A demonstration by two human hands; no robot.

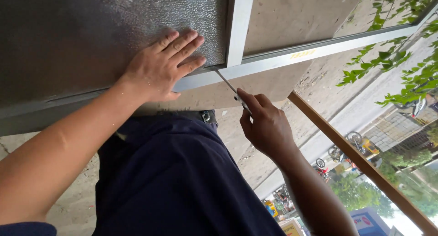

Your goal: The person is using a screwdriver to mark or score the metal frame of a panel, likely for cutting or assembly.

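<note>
Our right hand gripping a thin screwdriver, its tip meeting the corner of the aluminium frame, our left hand lying spread and flat on the textured glass panel, wooden strip slanting at right.

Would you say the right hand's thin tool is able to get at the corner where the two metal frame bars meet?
Probably yes. The right hand holds the thin tool with its tip already at the frame corner; nothing blocks it. The left hand lies flat on the textured glass, beside the tip.
</note>
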